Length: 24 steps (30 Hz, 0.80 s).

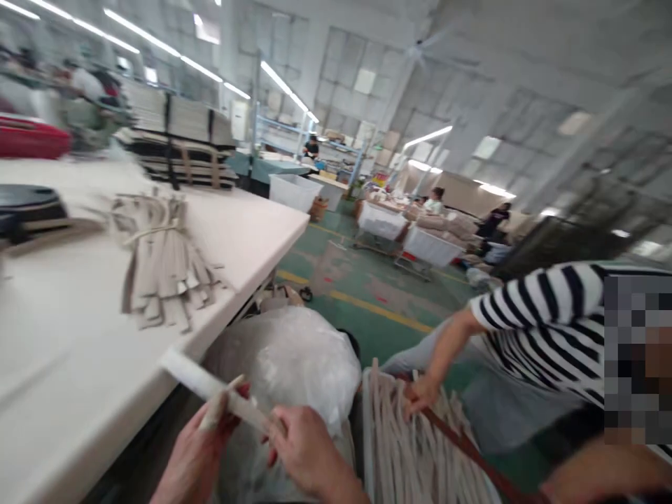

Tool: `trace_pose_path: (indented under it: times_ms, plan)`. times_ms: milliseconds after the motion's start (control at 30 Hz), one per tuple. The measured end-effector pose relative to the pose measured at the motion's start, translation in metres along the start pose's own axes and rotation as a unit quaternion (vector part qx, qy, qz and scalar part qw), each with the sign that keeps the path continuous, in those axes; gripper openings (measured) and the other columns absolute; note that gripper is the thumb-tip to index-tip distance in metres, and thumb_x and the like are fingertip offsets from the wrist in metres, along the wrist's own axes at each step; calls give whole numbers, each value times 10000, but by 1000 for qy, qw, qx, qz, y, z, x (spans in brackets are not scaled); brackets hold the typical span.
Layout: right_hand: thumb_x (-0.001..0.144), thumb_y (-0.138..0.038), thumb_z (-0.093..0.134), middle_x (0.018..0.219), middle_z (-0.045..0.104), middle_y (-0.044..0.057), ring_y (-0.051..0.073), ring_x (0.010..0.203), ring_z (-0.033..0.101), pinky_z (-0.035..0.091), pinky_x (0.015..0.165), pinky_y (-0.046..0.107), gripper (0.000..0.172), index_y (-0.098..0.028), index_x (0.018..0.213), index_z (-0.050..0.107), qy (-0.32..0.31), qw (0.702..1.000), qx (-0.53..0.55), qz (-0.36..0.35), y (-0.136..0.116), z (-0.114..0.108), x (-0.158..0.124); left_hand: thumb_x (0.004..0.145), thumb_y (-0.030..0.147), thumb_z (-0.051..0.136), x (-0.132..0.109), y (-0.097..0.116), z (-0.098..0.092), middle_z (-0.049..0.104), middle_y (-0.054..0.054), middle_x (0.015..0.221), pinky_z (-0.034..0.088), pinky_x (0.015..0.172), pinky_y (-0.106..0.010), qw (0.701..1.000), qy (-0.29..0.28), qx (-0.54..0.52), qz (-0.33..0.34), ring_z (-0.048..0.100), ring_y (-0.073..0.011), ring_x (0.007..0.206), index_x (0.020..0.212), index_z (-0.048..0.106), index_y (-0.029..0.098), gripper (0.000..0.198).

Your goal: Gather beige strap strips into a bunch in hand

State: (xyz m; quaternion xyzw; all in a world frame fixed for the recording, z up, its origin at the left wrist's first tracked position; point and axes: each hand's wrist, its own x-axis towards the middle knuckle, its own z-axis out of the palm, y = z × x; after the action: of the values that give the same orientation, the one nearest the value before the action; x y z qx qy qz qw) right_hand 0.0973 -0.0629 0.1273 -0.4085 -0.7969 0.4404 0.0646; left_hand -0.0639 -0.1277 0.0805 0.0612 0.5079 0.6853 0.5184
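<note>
A pale, flat fabric strip (192, 374) stretches between my two hands, its far end by the table edge. My left hand (197, 448) is closed around its middle, with a light covering on the thumb. My right hand (309, 444) pinches the strip's near end. Below both hands lies a large translucent plastic bag (299, 357). On the white table (252, 238) rests a bundle of beige strips (162, 259) tied round its upper part.
To my right stands a crate (367, 427) of long beige strips. A co-worker in a striped top (546, 301) leans over it, holding a brown strap (456, 441). Stacked striped fabric goods (178, 140) sit at the table's back. White carts (383, 220) stand farther off.
</note>
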Motion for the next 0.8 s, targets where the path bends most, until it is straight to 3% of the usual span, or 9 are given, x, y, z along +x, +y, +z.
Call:
trace_pose_path:
  times_ms: [100,167,233,300,367,433,500,633,800]
  plan:
    - [995,-434,372,666,696,17,90,393,506,367,433,175,395,-169,905,651,-45,997,68,-5,8,-1,5,559,635,853,-8,-11,0,741,-92,1069,548,846,-293,1000,-28,-13,5,640,-287,1051,1033,752,144,690]
    - [988,-487,372,621,664,10,89,374,485,344,398,167,422,-165,903,631,-64,994,85,3,15,3,8,661,584,818,-9,-22,5,746,-99,1033,559,787,-288,997,-60,-35,-29,673,-251,923,1047,741,126,604]
    - [981,-493,385,569,622,-4,89,359,468,330,380,163,417,-163,886,621,-85,992,91,23,22,9,9,814,463,729,-9,-30,7,746,-111,1010,563,748,-276,989,-73,-75,-104,684,-218,854,1063,719,105,436]
    - [980,-477,385,543,595,-12,86,345,449,318,368,162,406,-157,877,613,-104,988,100,48,31,12,8,923,319,609,-8,-35,6,749,-108,970,564,712,-255,975,-39,-109,-188,691,-179,787,1058,698,102,271]
    - [984,-456,370,534,582,-14,84,339,440,305,365,163,401,-147,886,606,-121,984,106,75,39,13,5,964,235,533,-5,-35,5,752,-87,921,559,654,-231,965,27,-127,-228,685,-141,693,1051,677,120,203]
    - [988,-440,361,532,578,-10,84,344,442,305,375,165,402,-138,890,606,-133,982,100,94,45,11,0,960,218,548,-2,-34,5,751,-68,862,546,586,-207,960,87,-128,-232,674,-126,629,1027,668,135,160]
    - [989,-415,359,535,582,-6,84,352,448,316,393,169,391,-136,889,614,-135,982,84,99,48,10,-3,939,202,591,0,-32,5,744,-63,814,533,545,-187,960,111,-119,-227,668,-121,600,1004,672,129,127]
    - [985,-372,373,520,578,-13,84,359,454,347,431,169,359,-147,878,631,-114,988,49,88,41,15,3,913,206,634,0,-39,4,716,-60,723,525,511,-169,970,100,-100,-200,642,-113,539,929,694,110,115]
    - [993,-451,354,593,640,7,88,402,503,375,466,170,429,-150,903,646,-118,991,25,63,23,21,17,894,230,660,0,-43,-1,669,-55,626,533,504,-176,978,52,-90,-183,626,-120,504,752,681,102,192]
